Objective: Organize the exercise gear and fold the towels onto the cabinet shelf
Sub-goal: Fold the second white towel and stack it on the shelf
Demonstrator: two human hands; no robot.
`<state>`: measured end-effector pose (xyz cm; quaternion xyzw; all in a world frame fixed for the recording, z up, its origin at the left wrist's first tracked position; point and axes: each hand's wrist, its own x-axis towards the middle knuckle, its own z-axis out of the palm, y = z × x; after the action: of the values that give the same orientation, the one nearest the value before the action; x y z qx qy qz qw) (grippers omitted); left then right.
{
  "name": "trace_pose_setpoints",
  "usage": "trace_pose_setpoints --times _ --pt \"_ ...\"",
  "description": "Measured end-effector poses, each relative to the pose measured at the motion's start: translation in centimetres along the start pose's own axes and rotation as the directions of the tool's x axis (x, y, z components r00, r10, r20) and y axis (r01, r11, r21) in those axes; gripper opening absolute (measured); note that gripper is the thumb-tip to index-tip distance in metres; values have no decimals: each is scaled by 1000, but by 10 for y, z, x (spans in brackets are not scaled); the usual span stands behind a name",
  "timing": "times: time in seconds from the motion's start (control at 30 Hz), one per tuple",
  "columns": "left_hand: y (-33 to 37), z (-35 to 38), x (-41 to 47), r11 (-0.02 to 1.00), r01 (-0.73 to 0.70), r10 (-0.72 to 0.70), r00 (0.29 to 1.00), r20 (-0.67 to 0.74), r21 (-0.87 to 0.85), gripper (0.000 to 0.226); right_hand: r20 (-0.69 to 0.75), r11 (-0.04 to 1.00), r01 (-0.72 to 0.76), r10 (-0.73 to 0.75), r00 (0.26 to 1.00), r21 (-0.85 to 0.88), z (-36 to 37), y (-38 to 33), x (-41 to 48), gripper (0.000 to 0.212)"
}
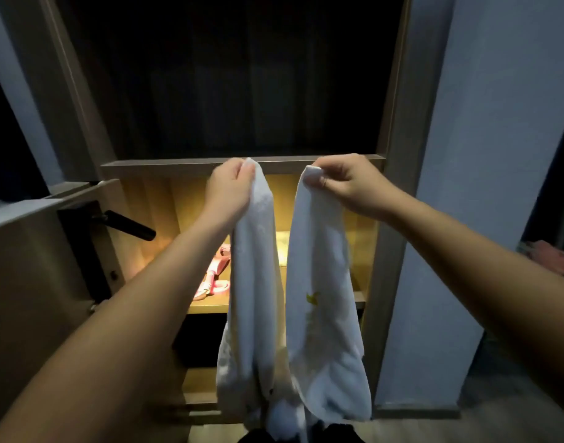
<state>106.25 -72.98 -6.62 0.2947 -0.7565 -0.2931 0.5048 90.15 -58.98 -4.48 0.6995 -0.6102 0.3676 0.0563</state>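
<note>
A white towel with a small yellow-green mark hangs in front of the open cabinet, held up by two top corners. My left hand grips the left corner and my right hand pinches the right corner. The cloth droops in two long folds down to below the lowest shelf. Behind it, on the lit wooden shelf, lies pink exercise gear with straps and handles, partly hidden by the towel.
The upper cabinet compartment is dark above a shelf edge at hand height. An open door with a black lever handle stands at the left. A pale wall panel borders the right, with pink cloth beyond it.
</note>
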Motion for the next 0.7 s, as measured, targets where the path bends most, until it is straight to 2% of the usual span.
trace_pose_setpoints --times 0.1,0.23,0.33,0.47,0.57,0.7 --pt "11 4 -20 997 -44 46 998 36 -59 31 -19 982 40 -37 999 187 9 -12 -6 23" --pt "18 5 -42 993 -80 84 996 39 -92 30 -76 953 37 -15 997 301 34 -17 -11 19" --pt "20 8 -55 993 -75 77 997 9 -95 26 -166 935 14 48 985 354 50 -19 -14 13" --pt "16 9 -63 994 -49 52 998 22 -96 25 -188 913 -41 127 974 405 64 -19 -18 10" --pt "10 10 -67 995 -64 68 996 51 -79 26 -176 905 -28 112 978 424 70 -18 -23 9" --pt "3 11 -71 992 -76 78 997 23 -100 24 -186 897 -3 95 978 441 79 -20 -26 6"
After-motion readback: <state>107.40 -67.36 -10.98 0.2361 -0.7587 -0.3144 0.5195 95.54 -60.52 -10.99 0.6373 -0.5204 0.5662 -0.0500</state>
